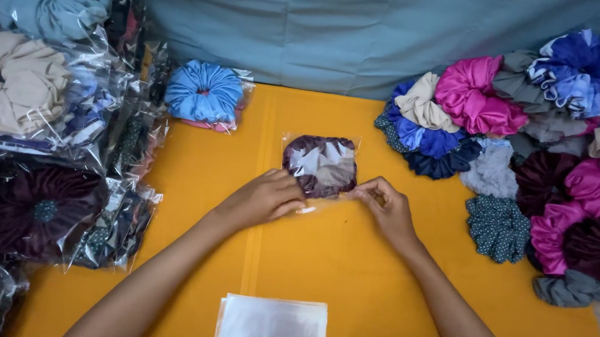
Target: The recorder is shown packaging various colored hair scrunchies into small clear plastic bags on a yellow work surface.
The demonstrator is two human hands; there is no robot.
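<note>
1. My left hand (264,198) is curled, fingertips pinching the near edge of the clear plastic bag holding a dark purple scrunchie (321,165).
2. My right hand (386,206) pinches the same edge at its other corner, fingers bent.
3. The bag lies flat on the orange table (349,268), mid-surface.
4. A stack of empty clear bags (271,330) lies near me.
5. A bagged blue scrunchie (204,93) sits beyond my left hand.
6. Bagged scrunchies (32,128) are piled left; loose scrunchies (536,154) are heaped right.
</note>
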